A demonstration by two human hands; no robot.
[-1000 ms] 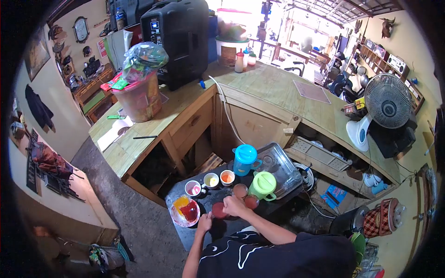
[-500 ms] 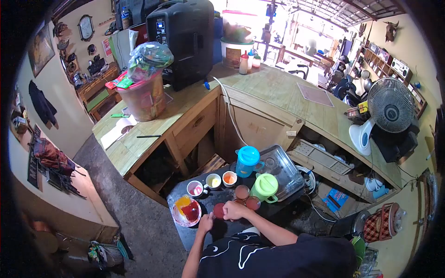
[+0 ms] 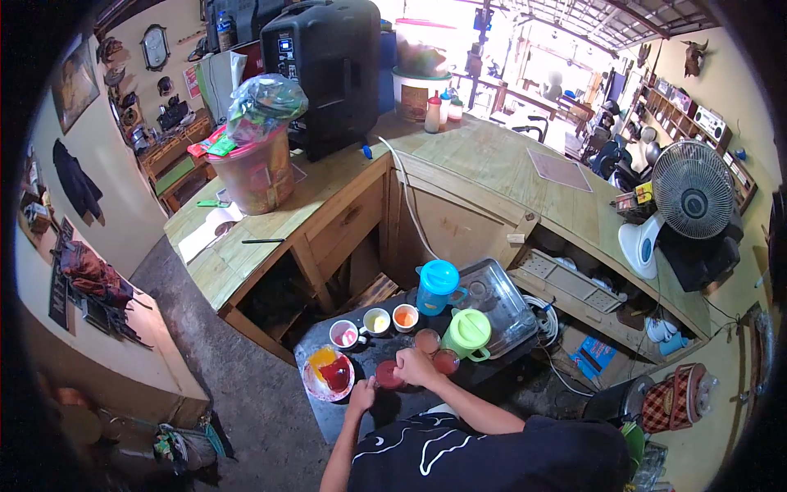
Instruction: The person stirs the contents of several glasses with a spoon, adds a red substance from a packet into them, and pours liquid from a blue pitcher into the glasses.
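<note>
A glass of red drink (image 3: 388, 376) stands on the dark low table in front of my body. My left hand (image 3: 361, 397) is closed against its left side, steadying the glass. Over its right rim is my right hand (image 3: 416, 368), fingers pinched; whatever they hold is hidden. Two more glasses with reddish contents, a rear glass (image 3: 427, 339) and a right glass (image 3: 448, 362), stand just beyond. To the left lies a plate (image 3: 310, 389) with yellow and red jelly-like pieces. Behind are a pink-content cup (image 3: 344, 334), a yellow-content cup (image 3: 376, 321) and an orange-content cup (image 3: 406, 317).
A blue lidded pitcher (image 3: 439, 287) and a green lidded pitcher (image 3: 469, 333) stand at the table's right, beside a metal tray (image 3: 512, 316). A wooden counter (image 3: 467, 172) wraps around, bearing a speaker (image 3: 324, 82), a pink bucket (image 3: 254, 176) and a fan (image 3: 691, 193).
My right hand has shifted slightly up and away from the glass, so more of the red drink shows. My left hand stays at the glass's side, slightly lower.
</note>
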